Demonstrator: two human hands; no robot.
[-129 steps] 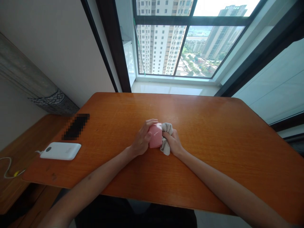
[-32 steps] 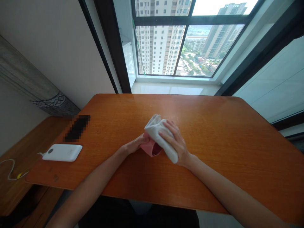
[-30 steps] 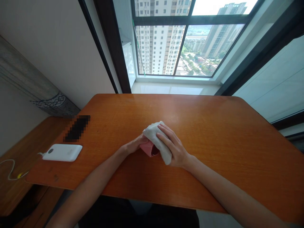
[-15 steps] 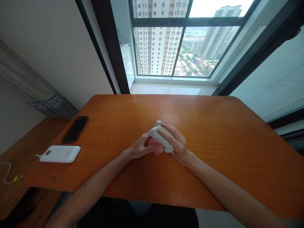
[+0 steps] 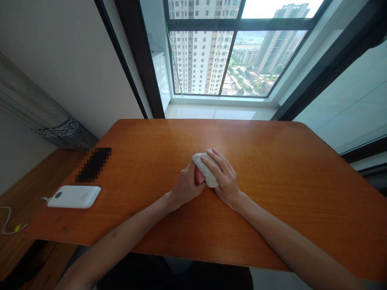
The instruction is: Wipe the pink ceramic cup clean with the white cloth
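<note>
At frame centre, I'm gripping the small pink plastic object (image 5: 198,176) in my left hand (image 5: 185,186); right hand (image 5: 224,180) is pressing the white folded cloth (image 5: 205,172) onto its top, above the orange wooden worktop (image 5: 272,169).

The left grip (image 5: 185,186) is clasping a small pink object (image 5: 198,176) while the right grip (image 5: 225,180) is pressing a white cloth (image 5: 205,172) over it on the orange wooden bench (image 5: 287,177).

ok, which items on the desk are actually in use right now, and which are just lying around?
In use:
- pink object, gripped by the left hand
- white cloth, pressed onto it by the right hand

Lying about, untouched:
- white power bank near the table's left edge, with its cable
- dark blurred item behind it
</note>
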